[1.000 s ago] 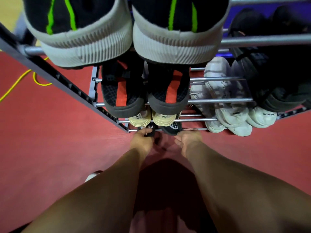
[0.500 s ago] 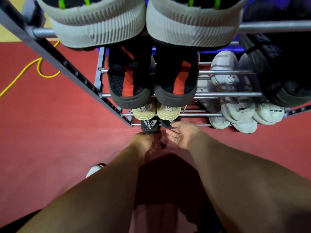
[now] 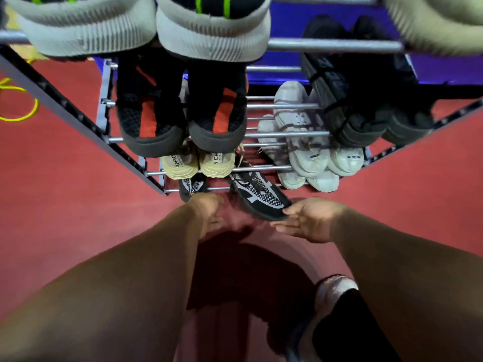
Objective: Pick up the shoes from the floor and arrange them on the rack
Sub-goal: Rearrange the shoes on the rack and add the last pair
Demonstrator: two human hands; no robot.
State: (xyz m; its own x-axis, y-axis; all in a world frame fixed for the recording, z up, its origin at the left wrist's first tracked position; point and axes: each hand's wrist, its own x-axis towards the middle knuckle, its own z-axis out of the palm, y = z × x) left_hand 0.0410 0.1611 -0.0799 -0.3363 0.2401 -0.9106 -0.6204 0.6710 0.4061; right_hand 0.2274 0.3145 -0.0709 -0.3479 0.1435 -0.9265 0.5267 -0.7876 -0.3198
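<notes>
Grey metal shoe rack (image 3: 78, 118) nearly full. Last black-and-white knit sneaker (image 3: 258, 194) lies skewed, half off bottom rail, needs straightening. Right hand (image 3: 311, 220) fingers straight at its near end; left hand (image 3: 209, 210) fingers unclear.

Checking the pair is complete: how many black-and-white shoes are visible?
2, both at the bottom rail: the straight shoe by the left hand, the crooked shoe against the right hand. More may hide.
</notes>
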